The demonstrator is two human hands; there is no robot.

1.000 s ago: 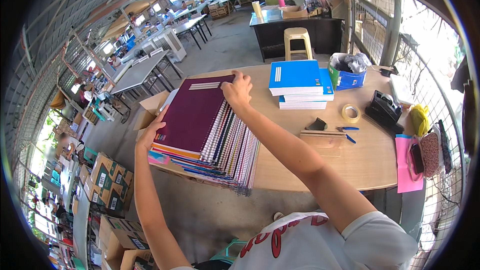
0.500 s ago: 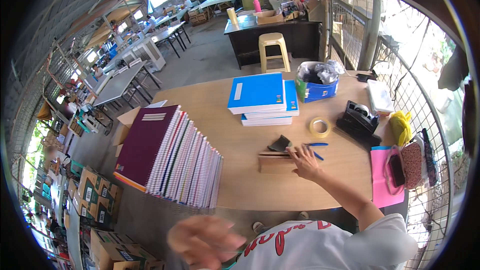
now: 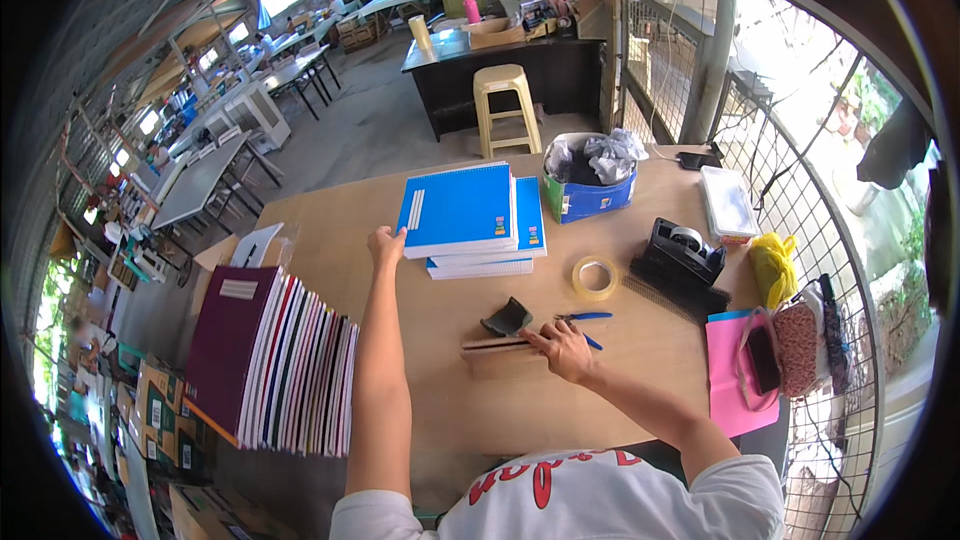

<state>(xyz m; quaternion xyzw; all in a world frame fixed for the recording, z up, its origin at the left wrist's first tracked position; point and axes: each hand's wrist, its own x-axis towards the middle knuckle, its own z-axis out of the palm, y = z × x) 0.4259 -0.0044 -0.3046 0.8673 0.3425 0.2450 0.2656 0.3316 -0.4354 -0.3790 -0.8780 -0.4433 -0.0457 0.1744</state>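
Observation:
A stack of blue-covered spiral notebooks (image 3: pixel 458 205) lies on the table in front of me. My left hand (image 3: pixel 385 243) is at its near left corner, fingers curled against the edge and thumb by the top cover. My right hand (image 3: pixel 565 348) rests, fingers stretched out, on the right end of a low brown cardboard piece (image 3: pixel 492 362). Just behind that piece sits a dark curved scrap (image 3: pixel 507 317). Blue-handled pliers (image 3: pixel 592 317) lie right beside my right fingers. At my left stands a tall stack of spiral notebooks with a maroon cover (image 3: pixel 232 330) on top.
A clear tape roll (image 3: pixel 595 278) and a black tape dispenser (image 3: pixel 682 252) lie to the right. Behind them stand a box of crumpled plastic (image 3: pixel 592 195) and a clear container (image 3: pixel 728 202). A yellow bag (image 3: pixel 773 270) and pink folder (image 3: pixel 738 365) line the right edge.
My left hand has reached forward from near my body to the blue notebook stack. My right hand stays at the cardboard piece. The whole view has shifted.

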